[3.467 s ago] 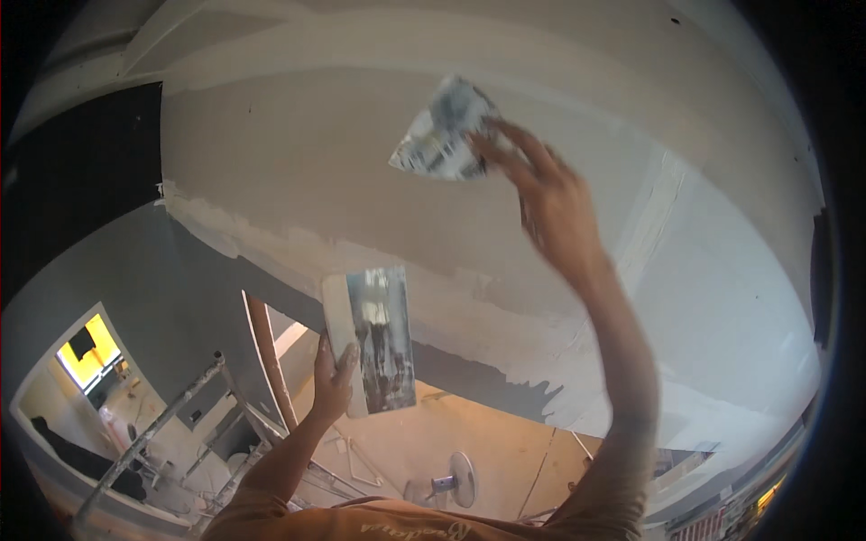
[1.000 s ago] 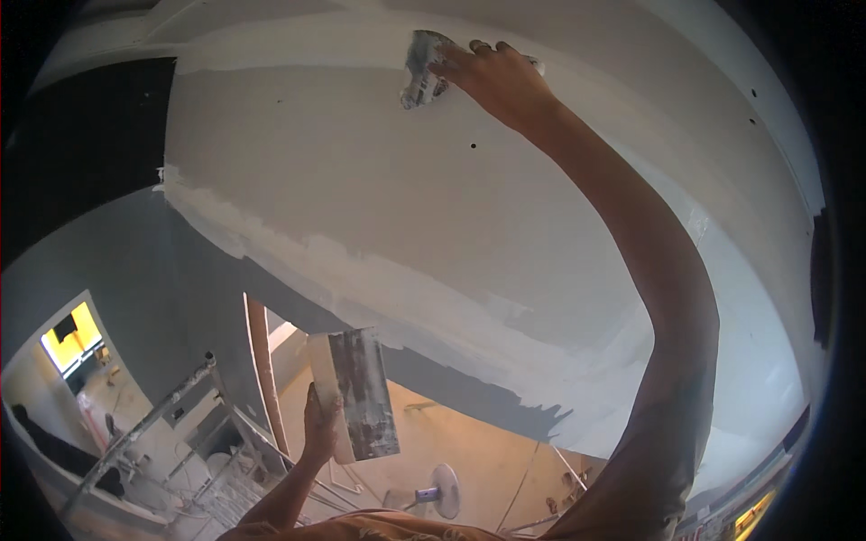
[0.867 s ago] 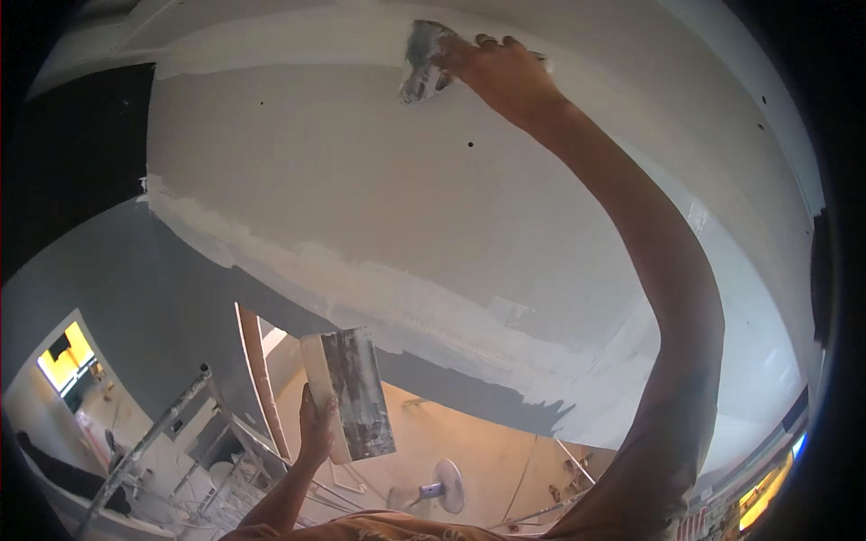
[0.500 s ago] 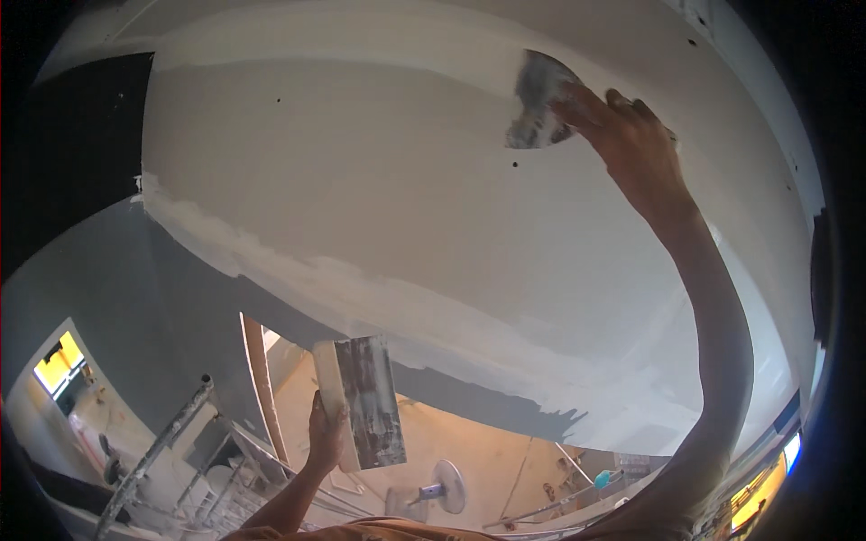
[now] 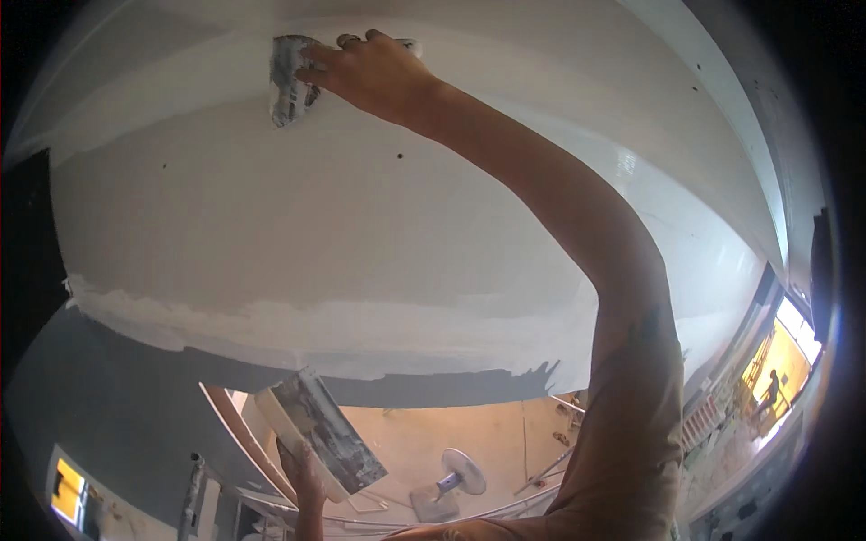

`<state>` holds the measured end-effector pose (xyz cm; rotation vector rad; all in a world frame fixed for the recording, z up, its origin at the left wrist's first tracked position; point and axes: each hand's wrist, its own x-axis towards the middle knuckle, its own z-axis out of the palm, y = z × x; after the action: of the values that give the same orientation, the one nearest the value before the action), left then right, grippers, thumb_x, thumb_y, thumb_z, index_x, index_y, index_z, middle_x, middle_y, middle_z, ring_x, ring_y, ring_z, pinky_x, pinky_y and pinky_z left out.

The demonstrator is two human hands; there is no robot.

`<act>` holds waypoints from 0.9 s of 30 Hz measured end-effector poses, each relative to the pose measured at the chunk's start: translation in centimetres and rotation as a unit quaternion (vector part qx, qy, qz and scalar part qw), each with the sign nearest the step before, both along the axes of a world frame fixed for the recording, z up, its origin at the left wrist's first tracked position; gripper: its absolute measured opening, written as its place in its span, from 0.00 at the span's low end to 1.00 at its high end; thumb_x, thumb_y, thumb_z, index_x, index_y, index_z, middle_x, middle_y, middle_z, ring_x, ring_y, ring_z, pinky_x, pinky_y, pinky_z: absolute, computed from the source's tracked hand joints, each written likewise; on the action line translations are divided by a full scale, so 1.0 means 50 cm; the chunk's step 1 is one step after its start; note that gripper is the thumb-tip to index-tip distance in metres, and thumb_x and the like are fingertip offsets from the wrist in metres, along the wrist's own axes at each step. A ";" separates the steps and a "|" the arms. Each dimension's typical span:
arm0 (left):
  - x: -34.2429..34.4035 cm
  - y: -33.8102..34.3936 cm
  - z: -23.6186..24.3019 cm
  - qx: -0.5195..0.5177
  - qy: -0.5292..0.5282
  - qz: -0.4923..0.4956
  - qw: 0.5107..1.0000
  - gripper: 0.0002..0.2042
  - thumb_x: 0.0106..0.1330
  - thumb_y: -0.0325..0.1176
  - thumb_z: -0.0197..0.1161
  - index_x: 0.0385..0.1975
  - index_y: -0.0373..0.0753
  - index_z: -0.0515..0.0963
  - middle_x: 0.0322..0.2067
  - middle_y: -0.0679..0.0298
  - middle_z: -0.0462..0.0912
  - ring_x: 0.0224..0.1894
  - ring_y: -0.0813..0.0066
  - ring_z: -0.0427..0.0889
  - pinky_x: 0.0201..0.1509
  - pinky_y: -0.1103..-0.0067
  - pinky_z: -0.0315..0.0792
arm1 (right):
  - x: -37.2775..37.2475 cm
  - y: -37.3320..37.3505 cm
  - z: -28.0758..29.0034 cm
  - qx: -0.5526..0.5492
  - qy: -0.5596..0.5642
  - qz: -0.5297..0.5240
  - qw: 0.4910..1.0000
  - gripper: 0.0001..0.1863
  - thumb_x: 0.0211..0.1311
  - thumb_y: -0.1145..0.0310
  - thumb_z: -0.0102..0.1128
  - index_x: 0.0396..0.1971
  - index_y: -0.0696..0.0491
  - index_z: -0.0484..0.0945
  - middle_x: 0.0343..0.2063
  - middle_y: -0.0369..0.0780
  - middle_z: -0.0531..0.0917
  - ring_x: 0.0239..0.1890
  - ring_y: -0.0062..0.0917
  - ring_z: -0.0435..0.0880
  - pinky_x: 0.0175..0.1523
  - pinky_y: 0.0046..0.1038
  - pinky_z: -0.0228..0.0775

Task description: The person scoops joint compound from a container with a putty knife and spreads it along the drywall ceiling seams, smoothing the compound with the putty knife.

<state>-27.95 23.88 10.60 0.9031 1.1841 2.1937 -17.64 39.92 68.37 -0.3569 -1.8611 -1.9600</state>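
Observation:
Overhead at the upper left of the view, my right hand (image 5: 383,79) is closed on a putty knife (image 5: 289,83). Its smeared metal blade lies against the pale ceiling board (image 5: 271,216), with my fingers pressed on the blade's back and the handle end showing past my knuckles. Low down, my left hand (image 5: 305,473) grips a wide filling knife (image 5: 329,428) by its pale back edge. That rectangular blade is tilted and smeared with white and grey compound. A whitish band of compound (image 5: 361,329) runs along the board's lower edge, above grey wall.
A dark opening (image 5: 27,243) borders the board at left. Below stand a pedestal fan (image 5: 462,471) and a metal rail (image 5: 191,496) at lower left. Through a bright opening (image 5: 794,356) at right, another person (image 5: 772,389) shows far off. A small dark hole (image 5: 400,156) marks the board.
My right hand and the putty knife have swept left across the board. The wide filling knife in my left hand has tilted and dropped lower. The whole view has shifted too.

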 end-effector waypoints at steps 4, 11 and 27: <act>0.042 0.015 0.032 0.018 -0.062 -0.038 0.997 0.37 0.69 0.36 0.61 0.73 0.33 0.50 0.62 0.53 0.65 0.62 0.63 0.67 0.67 0.68 0.62 | 0.157 -0.008 -0.010 0.022 0.009 0.033 0.999 0.26 0.59 0.73 0.63 0.58 0.36 0.77 0.59 0.30 0.75 0.50 0.29 0.84 0.47 0.31 0.81; 0.124 0.058 0.073 0.059 0.003 -0.096 0.994 0.33 0.67 0.39 0.63 0.69 0.35 0.58 0.54 0.60 0.69 0.56 0.70 0.69 0.61 0.72 0.64 | 0.412 -0.007 -0.013 0.037 0.041 -0.019 0.998 0.28 0.58 0.74 0.64 0.59 0.34 0.77 0.61 0.28 0.74 0.50 0.27 0.84 0.48 0.30 0.81; 0.551 0.157 0.139 0.096 -0.053 -0.220 0.969 0.29 0.67 0.33 0.62 0.67 0.35 0.61 0.46 0.69 0.71 0.46 0.82 0.68 0.53 0.79 0.65 | 0.912 0.054 -0.003 0.026 0.053 -0.019 0.998 0.25 0.61 0.74 0.61 0.57 0.32 0.79 0.62 0.24 0.74 0.43 0.21 0.85 0.47 0.26 0.83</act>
<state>-0.39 31.74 17.58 1.0020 0.6500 1.9796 27.97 42.61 68.23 -0.4760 -1.7465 -1.9697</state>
